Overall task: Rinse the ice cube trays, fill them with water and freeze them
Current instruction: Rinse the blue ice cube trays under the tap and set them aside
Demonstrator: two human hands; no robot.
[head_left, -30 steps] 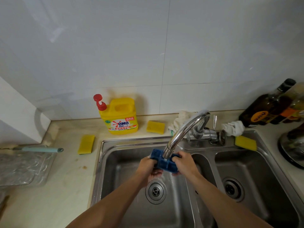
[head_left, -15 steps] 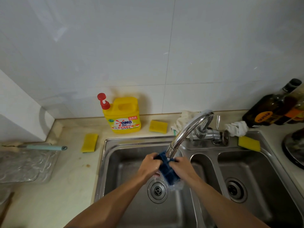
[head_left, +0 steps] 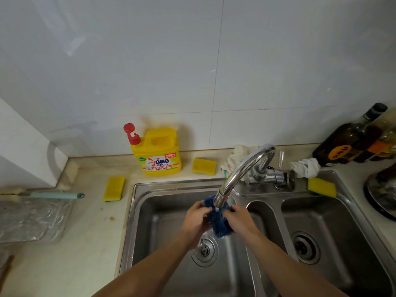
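the blue ice cube tray (head_left: 219, 224) sits between the two sets of fingers, just under the mouth of the faucet spout (head_left: 240, 172) and above the left basin of the sink (head_left: 158, 213). the left hand (head_left: 196, 218) grips one long side and the right hand (head_left: 241, 219) the other, fingers curled round the edges; how the fingertips lie on the far face i cannot tell. both hands touch it, neither nearer than the other. the tray's long axis runs steeply: its upper end is tucked behind the spout tip above the fingers, and its lower end hangs below them toward the drain (head_left: 204, 249). a watery blur under that lower end suggests the tap is running, so i judge this to be the rinse, with filling and freezing not yet done. to fill, the tray would have to come level with its cells up, the lower end swinging up to finger height. the spout tip close above the fingers leaves little room there, while the basin below them is roomy. on the counter beyond the fingers stand a yellow detergent bottle (head_left: 158, 155) and a sponge (head_left: 204, 166); dark bottles (head_left: 342, 144) stand well off to their right
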